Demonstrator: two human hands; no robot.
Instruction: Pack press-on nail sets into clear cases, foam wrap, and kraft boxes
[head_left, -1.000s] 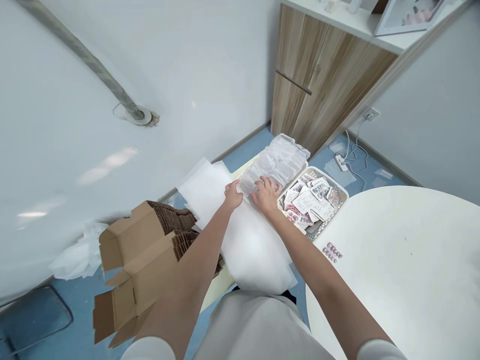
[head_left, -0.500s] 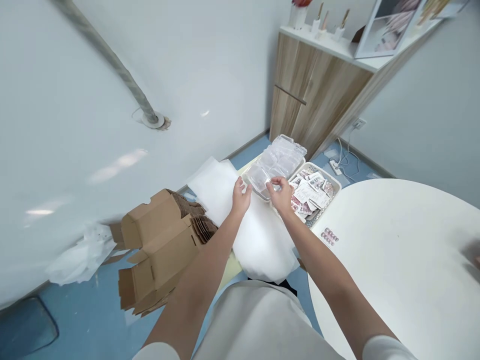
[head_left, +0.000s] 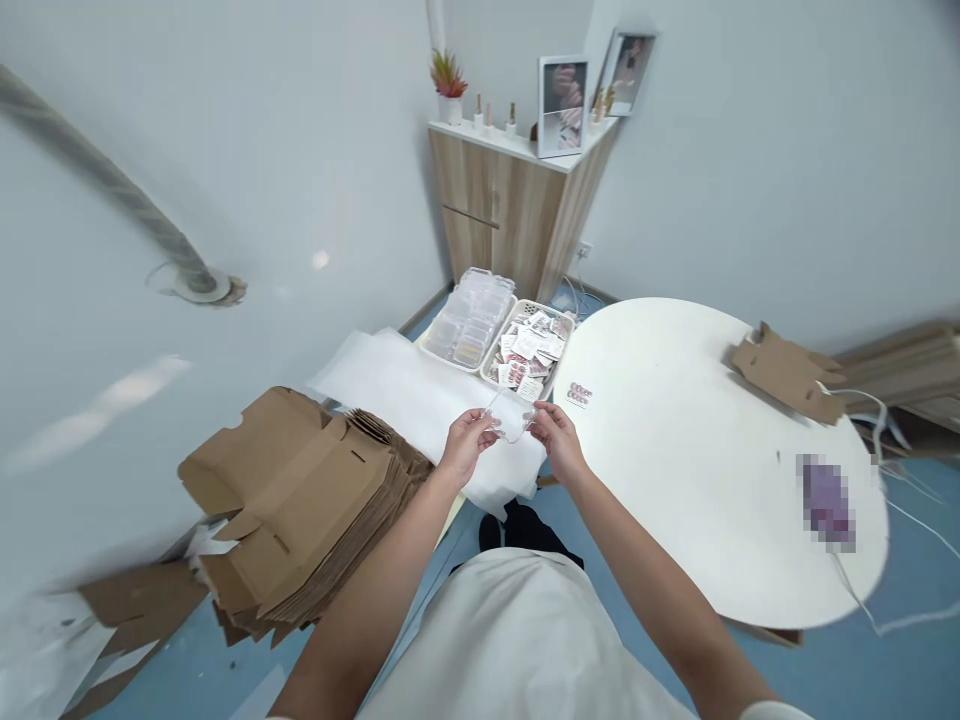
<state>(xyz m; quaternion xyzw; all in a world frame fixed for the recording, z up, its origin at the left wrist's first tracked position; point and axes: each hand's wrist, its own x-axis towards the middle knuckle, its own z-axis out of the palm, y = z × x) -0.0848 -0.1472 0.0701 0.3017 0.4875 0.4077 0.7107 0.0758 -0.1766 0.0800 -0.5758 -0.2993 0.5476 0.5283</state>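
Between my two hands is a small clear plastic case [head_left: 510,414], held above the white foam sheets [head_left: 420,395]. My left hand [head_left: 468,443] pinches its left edge, and my right hand [head_left: 556,436] grips the right edge. Just beyond them stands a white basket of clear plastic cases [head_left: 472,315]. Beside it, a second basket [head_left: 553,378] holds a heap of printed cards with nail designs [head_left: 531,345]. A card with pinkish press-on nails [head_left: 579,395] lies on the round white table [head_left: 675,450], right of my right hand.
Flattened cardboard boxes [head_left: 300,500] are stacked at the left. A folded brown box [head_left: 787,375] and a blurred purple item [head_left: 826,500] lie on the table's right side. A wooden cabinet [head_left: 502,200] fills the corner, with a white cable along the table's right edge.
My hands have moved away from the case basket, toward my body, and now hold one clear case between them. The view has swung right, bringing more of the table into sight.
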